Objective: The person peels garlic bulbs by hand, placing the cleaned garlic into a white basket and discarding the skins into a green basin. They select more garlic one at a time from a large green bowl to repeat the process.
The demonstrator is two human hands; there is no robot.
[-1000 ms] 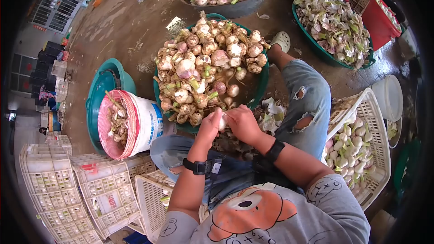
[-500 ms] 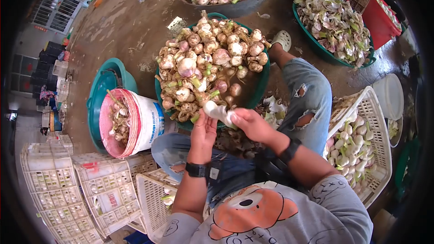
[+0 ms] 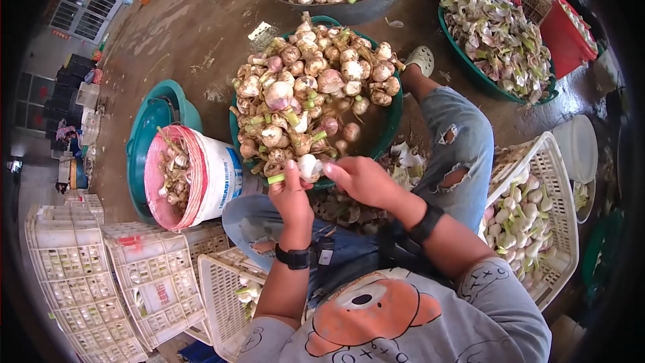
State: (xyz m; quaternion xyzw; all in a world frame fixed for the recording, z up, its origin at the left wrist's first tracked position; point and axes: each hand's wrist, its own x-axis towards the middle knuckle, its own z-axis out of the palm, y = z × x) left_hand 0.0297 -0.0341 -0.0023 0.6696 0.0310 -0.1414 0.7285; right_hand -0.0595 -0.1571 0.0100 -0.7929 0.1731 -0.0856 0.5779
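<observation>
A white, peeled-looking garlic bulb [image 3: 308, 166] is held between my hands, its green cut stem pointing left. My left hand [image 3: 291, 195] is closed round the stem end. The fingers of my right hand [image 3: 361, 178] pinch at the bulb's right side; whether they grip a bit of skin or the bulb itself is hard to see. Just beyond them a green tub [image 3: 395, 124] holds a heap of garlic bulbs [image 3: 295, 87] with brown, dirty skins and stem stubs. Loose skins [image 3: 406, 161] lie between the tub and my leg.
A white crate [image 3: 564, 222] of cleaned garlic stands at my right. Left are a white bucket [image 3: 218, 178] with stalky garlic, a green basin [image 3: 138, 134] and stacked crates [image 3: 70, 269]. Farther off are a metal basin [image 3: 376, 8] of garlic and a green basket [image 3: 551, 94] of skins.
The bulb has turned so that its green stem now points left. My right hand has shifted slightly left and up, and the long white strip between the hands no longer shows.
</observation>
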